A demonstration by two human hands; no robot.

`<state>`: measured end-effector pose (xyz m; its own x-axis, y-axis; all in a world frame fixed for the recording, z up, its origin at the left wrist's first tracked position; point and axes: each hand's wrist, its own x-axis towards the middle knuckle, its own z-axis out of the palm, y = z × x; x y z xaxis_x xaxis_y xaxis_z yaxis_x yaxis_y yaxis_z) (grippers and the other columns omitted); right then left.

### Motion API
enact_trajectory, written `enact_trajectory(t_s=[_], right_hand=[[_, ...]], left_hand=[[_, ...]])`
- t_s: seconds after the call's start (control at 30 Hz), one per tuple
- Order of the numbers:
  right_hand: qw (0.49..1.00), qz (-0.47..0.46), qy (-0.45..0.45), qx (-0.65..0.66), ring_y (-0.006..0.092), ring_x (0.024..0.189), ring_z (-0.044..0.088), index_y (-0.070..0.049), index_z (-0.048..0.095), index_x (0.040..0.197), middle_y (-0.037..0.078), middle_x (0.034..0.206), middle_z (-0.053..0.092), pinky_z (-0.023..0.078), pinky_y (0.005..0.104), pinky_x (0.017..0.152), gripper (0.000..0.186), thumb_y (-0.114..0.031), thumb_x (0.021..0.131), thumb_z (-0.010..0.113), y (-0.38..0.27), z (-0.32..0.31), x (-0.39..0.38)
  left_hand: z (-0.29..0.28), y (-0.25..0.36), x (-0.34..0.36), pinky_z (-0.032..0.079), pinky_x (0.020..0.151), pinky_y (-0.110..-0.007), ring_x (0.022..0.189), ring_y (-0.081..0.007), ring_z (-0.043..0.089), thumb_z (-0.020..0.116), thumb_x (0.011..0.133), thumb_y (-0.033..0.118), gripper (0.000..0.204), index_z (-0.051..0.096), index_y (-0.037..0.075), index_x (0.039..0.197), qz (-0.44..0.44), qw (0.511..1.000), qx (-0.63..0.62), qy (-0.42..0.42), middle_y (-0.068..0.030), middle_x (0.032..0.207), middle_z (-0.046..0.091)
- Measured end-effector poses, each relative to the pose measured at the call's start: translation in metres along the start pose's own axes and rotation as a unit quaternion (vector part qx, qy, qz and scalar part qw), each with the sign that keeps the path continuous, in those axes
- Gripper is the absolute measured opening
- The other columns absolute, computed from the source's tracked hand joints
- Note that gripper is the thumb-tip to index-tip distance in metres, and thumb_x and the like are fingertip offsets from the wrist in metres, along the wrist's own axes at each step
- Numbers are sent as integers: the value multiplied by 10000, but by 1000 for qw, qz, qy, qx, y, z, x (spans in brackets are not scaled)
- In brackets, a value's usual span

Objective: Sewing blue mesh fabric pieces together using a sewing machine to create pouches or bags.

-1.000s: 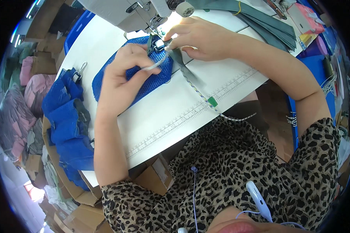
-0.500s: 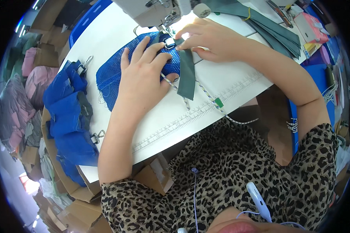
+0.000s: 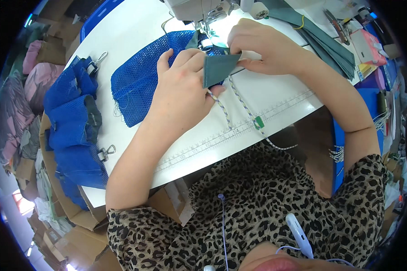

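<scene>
Blue mesh fabric (image 3: 133, 79) lies beneath the needle area of a white sewing machine (image 3: 185, 9), with a small metal buckle (image 3: 205, 43) near the presser foot. My left hand (image 3: 181, 86) is closed on the mesh's near edge; its fingertips are partly hidden behind a dark green fabric strip (image 3: 219, 70). That strip is folded, its free end turned up toward the left fingers. My right hand (image 3: 262, 47) pinches the strip close to the needle, right of the buckle. Two patterned cords (image 3: 242, 104) trail from the mesh toward the table's front edge.
Blue mesh pieces with metal snap hooks (image 3: 72, 131) hang over the left table edge, above a cardboard box (image 3: 83, 217). More green strips (image 3: 325, 47), snips (image 3: 337, 27) and a pink box (image 3: 368, 45) lie at the back right. A printed ruler (image 3: 208, 144) runs along the front edge.
The strip's hanging end has been folded up and leftward. My left hand has slid right, its fingers drawing in from a spread pose. My right hand has shifted slightly right.
</scene>
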<state>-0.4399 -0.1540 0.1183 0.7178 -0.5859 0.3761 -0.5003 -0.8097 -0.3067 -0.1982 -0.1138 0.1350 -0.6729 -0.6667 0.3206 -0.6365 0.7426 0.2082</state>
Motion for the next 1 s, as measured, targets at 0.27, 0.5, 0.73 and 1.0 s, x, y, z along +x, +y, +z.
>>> enact_trajectory(t_s=[0.27, 0.5, 0.73, 1.0], right_hand=[[984, -167, 44, -39, 227, 970, 551, -78, 600, 748, 10, 965, 577, 478, 358, 830, 229, -70, 615, 785, -3, -7, 1], [988, -151, -4, -37, 253, 907, 539, -118, 663, 922, 40, 940, 561, 456, 395, 769, 350, -14, 601, 754, -14, -6, 0], [989, -136, -24, -57, 230, 905, 549, -111, 584, 874, 41, 895, 519, 482, 354, 745, 264, -61, 660, 730, -16, -4, -1], [985, -158, 45, -51, 241, 825, 567, -96, 552, 803, 43, 893, 574, 448, 342, 688, 266, -50, 629, 748, -7, 1, -1]], left_hand=[[0, 1, 5, 341, 1048, -566, 1025, -253, 580, 699, 787, 96, 173, 712, 82, 959, -9, 999, -45, 16, -54, 909, 649], [0, -2, 5, 335, 1061, -527, 990, -280, 584, 661, 788, 59, 165, 705, 64, 947, -43, 994, -82, 58, -79, 909, 658], [0, -3, 4, 356, 1047, -497, 984, -283, 582, 667, 791, 63, 155, 702, 53, 942, -53, 993, -90, 47, -89, 919, 659], [5, -3, 4, 415, 956, -425, 996, -252, 586, 679, 796, 41, 113, 718, 55, 902, -29, 991, -118, 54, -58, 981, 682]])
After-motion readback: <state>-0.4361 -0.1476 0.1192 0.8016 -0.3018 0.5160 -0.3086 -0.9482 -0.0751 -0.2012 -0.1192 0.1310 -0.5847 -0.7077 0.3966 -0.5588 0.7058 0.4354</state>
